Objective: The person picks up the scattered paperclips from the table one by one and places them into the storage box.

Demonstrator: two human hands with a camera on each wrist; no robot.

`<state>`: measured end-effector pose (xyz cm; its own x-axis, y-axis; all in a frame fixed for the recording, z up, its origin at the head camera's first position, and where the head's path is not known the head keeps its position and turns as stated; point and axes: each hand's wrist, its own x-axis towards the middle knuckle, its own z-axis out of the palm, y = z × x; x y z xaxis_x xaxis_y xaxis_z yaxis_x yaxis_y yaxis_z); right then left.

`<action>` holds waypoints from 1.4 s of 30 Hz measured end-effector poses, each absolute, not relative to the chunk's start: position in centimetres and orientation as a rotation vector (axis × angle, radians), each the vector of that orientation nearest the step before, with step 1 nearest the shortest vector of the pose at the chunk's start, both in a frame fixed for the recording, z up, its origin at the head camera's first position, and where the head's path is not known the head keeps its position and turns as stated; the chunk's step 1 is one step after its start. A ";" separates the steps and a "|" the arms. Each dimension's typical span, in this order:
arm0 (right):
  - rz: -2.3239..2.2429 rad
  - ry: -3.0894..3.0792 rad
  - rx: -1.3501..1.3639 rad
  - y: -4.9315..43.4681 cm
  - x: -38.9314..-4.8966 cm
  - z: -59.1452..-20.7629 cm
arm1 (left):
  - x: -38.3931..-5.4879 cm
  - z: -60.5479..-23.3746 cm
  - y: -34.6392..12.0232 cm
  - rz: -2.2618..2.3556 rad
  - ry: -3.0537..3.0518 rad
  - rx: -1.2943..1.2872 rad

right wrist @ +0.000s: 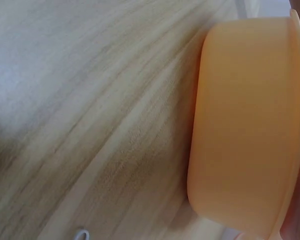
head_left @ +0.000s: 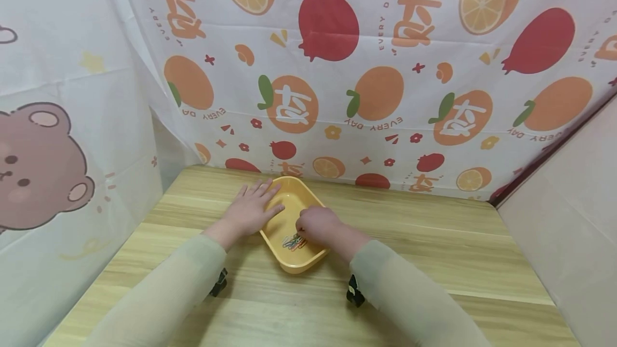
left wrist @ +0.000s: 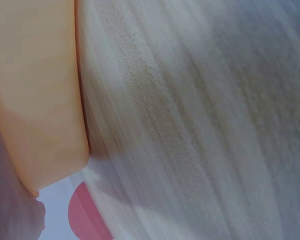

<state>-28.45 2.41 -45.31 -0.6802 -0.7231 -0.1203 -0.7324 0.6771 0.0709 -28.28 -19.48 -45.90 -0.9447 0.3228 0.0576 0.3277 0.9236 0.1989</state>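
A yellow plastic tray (head_left: 296, 268) lies at a slant on the table, holding a small pile of colored paper clips (head_left: 293, 242) at its near end. My left hand (head_left: 250, 210) rests over the tray's left rim with fingers spread and straight. Inside the tray, my right hand (head_left: 318, 224) has its fingers curled, fingertips right at the paper clips. Whether a clip is pinched there I cannot tell. The left wrist view has the tray's outer wall (left wrist: 40, 95) at its left, and the right wrist view shows the opposite wall (right wrist: 247, 120).
Wood-grain table (head_left: 414, 229) surrounds the tray. Behind it hangs a fruit-print cloth (head_left: 332, 84), with a bear-print cloth (head_left: 43, 170) on the left and a pale panel (head_left: 569, 218) on the right. A small white loop (right wrist: 81, 234) lies on the table beside the tray.
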 end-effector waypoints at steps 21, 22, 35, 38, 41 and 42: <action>0.053 2.847 -1.287 3.1 -28.1 -44.9 | -28.0 -45.3 -19.2 -0.328 -3.068 -0.508; 0.036 2.853 -1.286 3.2 -28.0 -44.8 | -28.0 -45.3 -19.2 -0.328 -3.069 -0.508; -0.234 2.924 -1.211 4.8 -27.3 -42.9 | -28.1 -45.5 -19.3 -0.347 -3.051 -0.521; -0.321 2.947 -1.156 5.6 -27.0 -42.7 | -28.1 -45.6 -19.3 -0.354 -3.042 -0.519; -0.387 2.982 -1.111 6.6 -26.7 -42.6 | -28.1 -45.6 -19.3 -0.340 -3.039 -0.518; -0.405 2.997 -1.101 7.0 -26.5 -42.6 | -28.0 -45.5 -19.3 -0.336 -3.040 -0.520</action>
<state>-26.54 7.04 -42.61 -0.7633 -0.6266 0.1573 -0.6459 0.7346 -0.2079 -28.04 -19.27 -45.54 -0.9431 0.3240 0.0747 0.3325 0.9204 0.2055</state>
